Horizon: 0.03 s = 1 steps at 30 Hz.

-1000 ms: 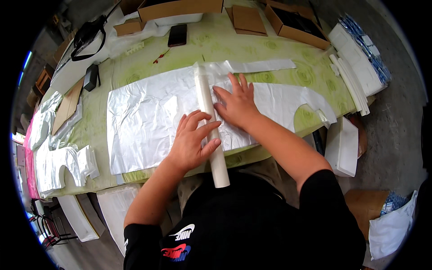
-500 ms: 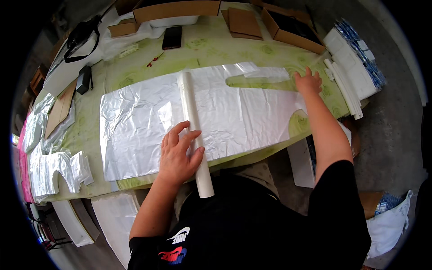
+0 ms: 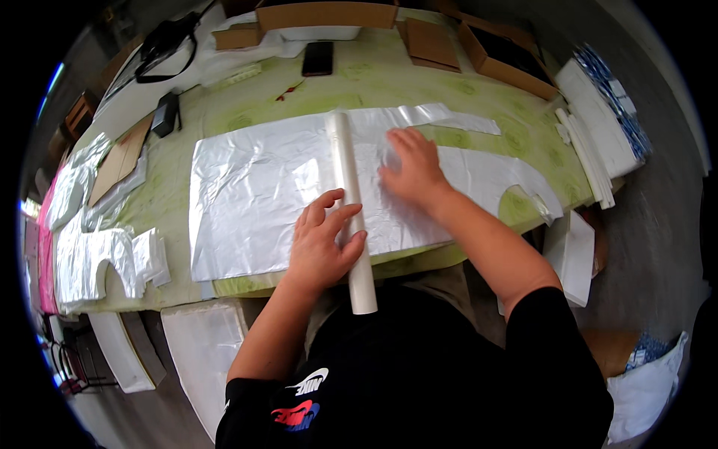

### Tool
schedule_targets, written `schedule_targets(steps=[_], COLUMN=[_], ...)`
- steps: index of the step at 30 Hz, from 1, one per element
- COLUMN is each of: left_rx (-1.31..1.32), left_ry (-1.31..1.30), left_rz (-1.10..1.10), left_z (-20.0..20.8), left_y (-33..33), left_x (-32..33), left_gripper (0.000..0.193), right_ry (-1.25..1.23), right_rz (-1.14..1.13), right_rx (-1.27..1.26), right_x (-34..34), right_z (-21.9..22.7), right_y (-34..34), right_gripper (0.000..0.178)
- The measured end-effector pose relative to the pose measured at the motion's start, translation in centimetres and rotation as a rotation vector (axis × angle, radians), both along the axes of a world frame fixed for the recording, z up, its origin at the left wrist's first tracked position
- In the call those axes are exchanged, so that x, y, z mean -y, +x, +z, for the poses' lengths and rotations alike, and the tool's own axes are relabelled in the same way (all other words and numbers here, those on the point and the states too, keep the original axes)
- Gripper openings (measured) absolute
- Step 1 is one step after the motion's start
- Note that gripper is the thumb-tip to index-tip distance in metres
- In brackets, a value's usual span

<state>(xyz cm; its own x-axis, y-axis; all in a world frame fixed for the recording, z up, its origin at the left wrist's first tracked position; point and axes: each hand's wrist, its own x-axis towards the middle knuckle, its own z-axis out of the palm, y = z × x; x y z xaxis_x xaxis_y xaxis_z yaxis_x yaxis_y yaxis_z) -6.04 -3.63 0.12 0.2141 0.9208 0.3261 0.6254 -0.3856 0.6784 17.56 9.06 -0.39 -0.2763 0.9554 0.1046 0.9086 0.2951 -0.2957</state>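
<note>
A shiny white plastic film piece (image 3: 247, 194) lies spread on the table. Its right end has a long cut-out and strips, one of them curling over the table's front edge. Across the film stands a long whitish roll or tube (image 3: 362, 280), its near end jutting past the table edge toward my body. My left hand (image 3: 321, 243) rests on the roll's left side, fingers apart, thumb and forefinger touching it without wrapping round. To the right of the roll, my right hand (image 3: 415, 165) is over the film with fingers spread, slightly blurred; whether it presses down I cannot tell.
Folded film pieces (image 3: 97, 262) and a cardboard sheet (image 3: 120, 165) lie at left, near a dark box-shaped device (image 3: 165, 114). A phone (image 3: 318, 58) and cardboard boxes (image 3: 325, 15) are at the back. White tubes (image 3: 587, 161) line the right edge beside a white box (image 3: 594, 112).
My right hand has come back leftward from the film's far right end to beside the roll. My left hand stays at the roll. The view has shifted slightly.
</note>
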Motion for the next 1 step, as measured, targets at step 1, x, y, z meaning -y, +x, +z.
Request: schedule_targets(steps=[1], left_rx=[0.094], left_ry=[0.019], left_rz=[0.023], left_z=[0.04], left_y=[-0.08], left_x=[0.19], left_gripper=[0.051], right_ry=[0.001], right_rz=[0.024], right_rx=[-0.005], right_x=[-0.24], right_z=[-0.06], right_y=[-1.03], right_gripper=[0.087])
